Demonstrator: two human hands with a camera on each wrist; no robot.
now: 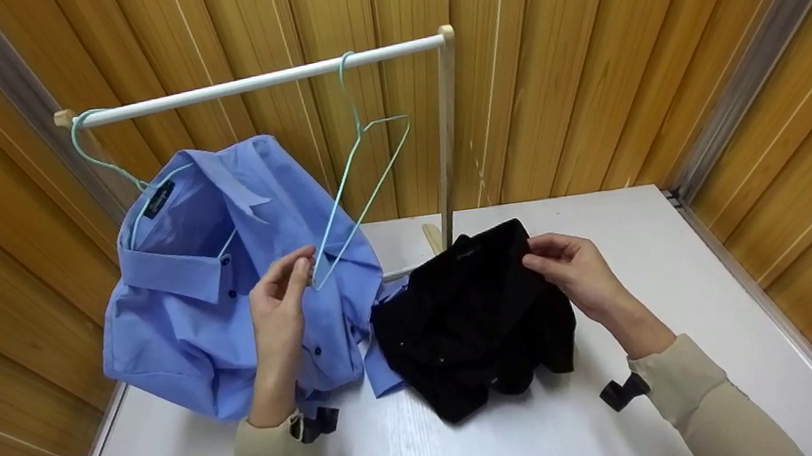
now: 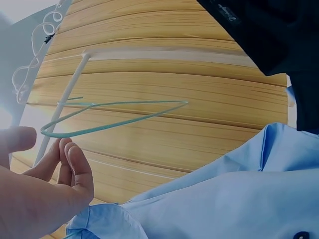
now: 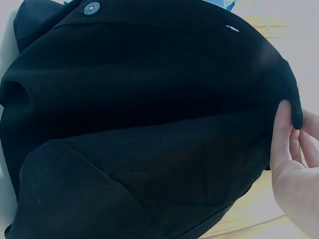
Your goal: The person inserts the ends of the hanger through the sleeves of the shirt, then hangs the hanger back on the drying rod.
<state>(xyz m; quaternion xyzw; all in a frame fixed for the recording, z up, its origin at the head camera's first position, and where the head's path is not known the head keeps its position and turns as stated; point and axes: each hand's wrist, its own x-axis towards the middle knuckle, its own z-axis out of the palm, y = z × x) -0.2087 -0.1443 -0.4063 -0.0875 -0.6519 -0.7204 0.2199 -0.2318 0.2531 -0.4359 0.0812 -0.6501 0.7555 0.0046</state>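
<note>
In the head view my left hand (image 1: 279,294) is at the near end of a light green wire hanger (image 1: 340,206). Its thumb and fingers are parted, with the fingertips right beside the wire. The hanger (image 2: 99,129) crosses just above those fingertips in the left wrist view, its end unobstructed. My right hand (image 1: 578,270) pinches the collar edge of a black shirt (image 1: 472,319). This shirt (image 3: 139,79) droops toward the table, its neck opening spread and a button showing. Left of it hangs a blue shirt (image 1: 233,306) on another green hanger (image 1: 93,159).
A white rail (image 1: 247,84) with wooden end caps carries both hangers. Its upright post (image 1: 447,133) stands behind the black shirt. Wood-plank walls (image 1: 558,91) surround the white table (image 1: 625,235) at the back and sides. Some blue cloth (image 1: 383,374) shows beneath the black shirt.
</note>
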